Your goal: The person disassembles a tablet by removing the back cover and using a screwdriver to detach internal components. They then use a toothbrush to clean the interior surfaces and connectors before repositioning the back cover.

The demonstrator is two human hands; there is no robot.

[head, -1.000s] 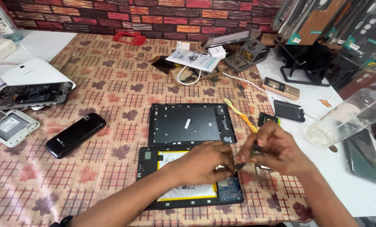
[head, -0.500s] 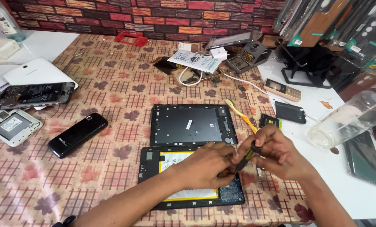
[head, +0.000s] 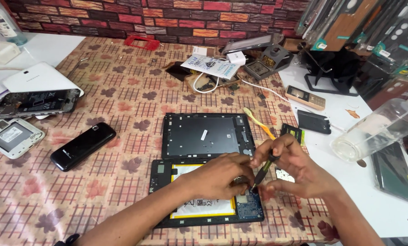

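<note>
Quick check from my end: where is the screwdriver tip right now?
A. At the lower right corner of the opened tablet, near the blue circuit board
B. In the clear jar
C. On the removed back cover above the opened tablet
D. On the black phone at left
A: the right hand holds the screwdriver angled down onto the opened tablet by its blue circuit board, with the left hand steadying beside it.

Right hand (head: 299, 171) gripping a screwdriver (head: 264, 169), tip beside left hand (head: 222, 175) resting on opened tablet (head: 204, 207).
</note>
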